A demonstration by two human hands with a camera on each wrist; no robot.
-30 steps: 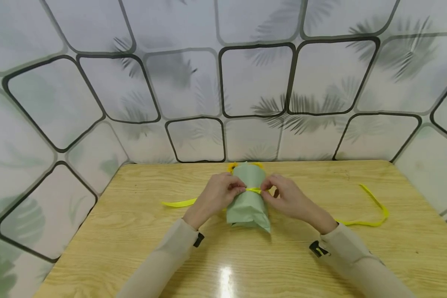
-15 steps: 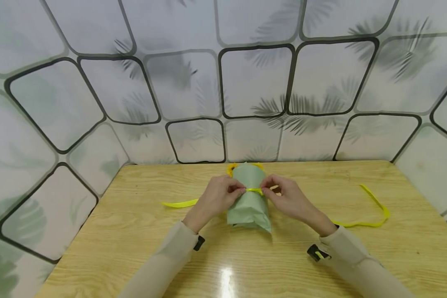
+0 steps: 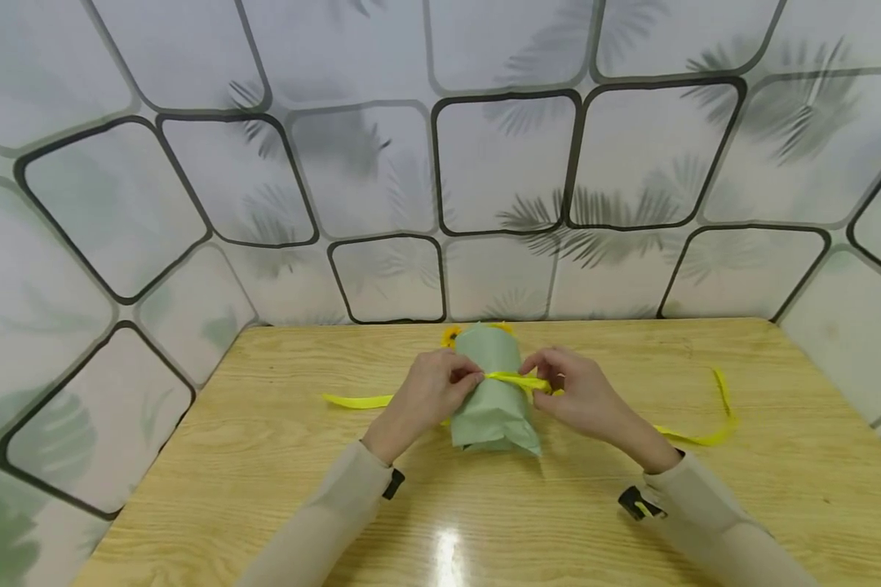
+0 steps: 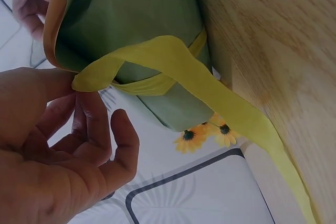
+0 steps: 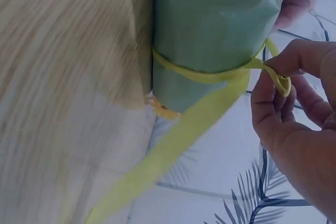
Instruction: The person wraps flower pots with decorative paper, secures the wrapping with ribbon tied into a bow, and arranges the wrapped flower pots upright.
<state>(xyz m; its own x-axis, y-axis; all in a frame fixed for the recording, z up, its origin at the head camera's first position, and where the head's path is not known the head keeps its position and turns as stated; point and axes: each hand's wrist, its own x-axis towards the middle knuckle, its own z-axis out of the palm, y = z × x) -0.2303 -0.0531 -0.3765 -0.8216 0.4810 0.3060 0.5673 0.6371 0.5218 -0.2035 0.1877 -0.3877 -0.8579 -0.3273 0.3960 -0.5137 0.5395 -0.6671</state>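
A bundle in pale green wrapping paper (image 3: 490, 420) lies on the table, yellow-orange flowers (image 3: 451, 336) peeking out at its far end. Yellow ribbon (image 4: 157, 56) runs around its middle. At the bundle's left side, my left hand (image 3: 429, 391) pinches the ribbon between thumb and forefinger; the left wrist view shows its other fingers loosely bent. My right hand (image 3: 576, 395) pinches a folded loop of ribbon (image 5: 281, 83) just right of the bundle. From there a ribbon tail (image 5: 173, 145) hangs past the paper.
The wooden table (image 3: 264, 489) reaches back to a patterned cloth wall (image 3: 382, 277). One loose ribbon end (image 3: 356, 402) lies left of the bundle, another ribbon tail (image 3: 712, 436) curves on the right. Dark straps (image 3: 639, 503) show at the sleeve cuffs.
My right hand has moved slightly right, drawing a longer stretch of ribbon away from the bundle's middle. The ribbon tail on the right has shifted left. My left hand stays nearly still.
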